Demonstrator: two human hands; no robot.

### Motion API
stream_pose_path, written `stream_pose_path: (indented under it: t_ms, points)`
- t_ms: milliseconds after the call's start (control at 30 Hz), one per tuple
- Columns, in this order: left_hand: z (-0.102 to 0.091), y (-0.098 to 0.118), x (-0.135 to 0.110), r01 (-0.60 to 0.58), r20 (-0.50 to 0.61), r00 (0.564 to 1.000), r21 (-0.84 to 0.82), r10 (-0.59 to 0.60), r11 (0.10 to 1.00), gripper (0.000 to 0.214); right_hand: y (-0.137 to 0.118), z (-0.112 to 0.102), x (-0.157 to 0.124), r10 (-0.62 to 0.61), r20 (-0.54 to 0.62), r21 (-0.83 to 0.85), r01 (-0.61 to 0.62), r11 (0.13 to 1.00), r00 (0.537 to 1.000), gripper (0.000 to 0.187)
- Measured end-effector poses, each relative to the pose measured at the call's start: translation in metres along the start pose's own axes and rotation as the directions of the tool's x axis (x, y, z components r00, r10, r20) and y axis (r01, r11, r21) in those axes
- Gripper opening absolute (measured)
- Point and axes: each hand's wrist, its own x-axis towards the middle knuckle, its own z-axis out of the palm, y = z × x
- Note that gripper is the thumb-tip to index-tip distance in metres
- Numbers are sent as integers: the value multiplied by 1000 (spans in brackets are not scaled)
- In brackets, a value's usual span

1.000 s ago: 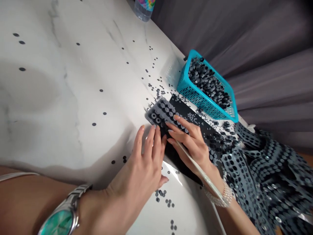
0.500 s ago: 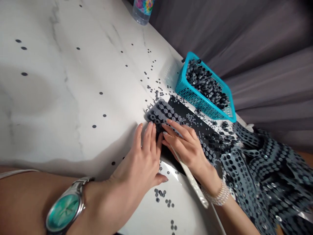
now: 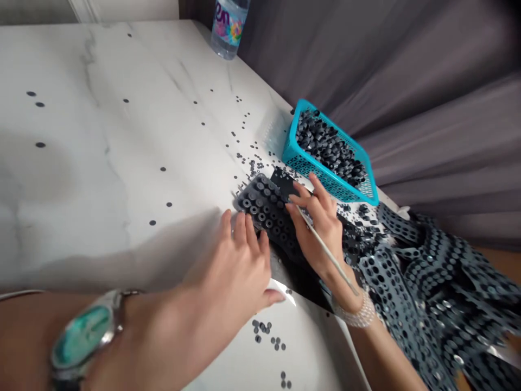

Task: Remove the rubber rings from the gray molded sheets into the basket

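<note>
A grey rubber sheet [image 3: 260, 203] studded with small rings lies on a black mat [image 3: 301, 274] on the white marble table [image 3: 122, 136]. My left hand [image 3: 240, 260] lies flat with fingers stretched out, its fingertips on the sheet's near edge. My right hand [image 3: 319, 222] rests on the sheet's right part, fingers curled, pinching a thin white stick [image 3: 329, 252] that runs back along the wrist.
A turquoise basket [image 3: 309, 163] full of grey rings stands behind the sheet. A pile of punched-out grey strips [image 3: 431, 288] fills the right. Small grey discs [image 3: 266, 331] are scattered over the table. A water bottle [image 3: 228, 27] stands at the far edge, before a grey curtain.
The view has tilted up and shifted. My right hand has slid right along the sheet, uncovering more rings. My left hand stays at the sheet's near edge.
</note>
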Motion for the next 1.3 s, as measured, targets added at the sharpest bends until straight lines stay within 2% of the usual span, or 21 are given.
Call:
stream_pose_path:
  t_ms: [100,200,300,400,533,800,1033,1133,1300]
  points:
    - [-30,-42,15,-45,-37,999,-200,39,979,36,-6,0,-6,-27,33,66,25,997,999,10]
    - [-48,-83,37,40,-88,994,-298,-69,954,29,-13,2,-7,-134,56,116,126,985,989,11]
    - [-42,-101,56,18,-10,1000,-413,-24,910,34,-19,5,-6,-212,84,133,200,971,974,15]
    - [-26,-99,66,-23,35,998,-484,45,875,43,-21,6,-7,-242,92,131,229,965,966,16]
    - [-13,-93,68,-20,72,996,-463,60,886,43,-23,6,-7,-271,106,105,260,960,957,14]
    - [-9,-94,71,-43,49,996,-426,70,904,49,-21,10,-6,-326,119,39,323,945,938,12]
    - [-10,-91,70,-25,68,996,-340,51,940,42,-18,7,2,-447,193,-34,461,887,874,14]
    - [-13,-88,70,4,88,996,-297,23,955,44,-21,7,7,-415,214,-41,433,901,884,19]
    - [-18,-85,69,37,113,994,-307,-3,951,46,-26,13,4,-274,171,-107,294,950,946,23]
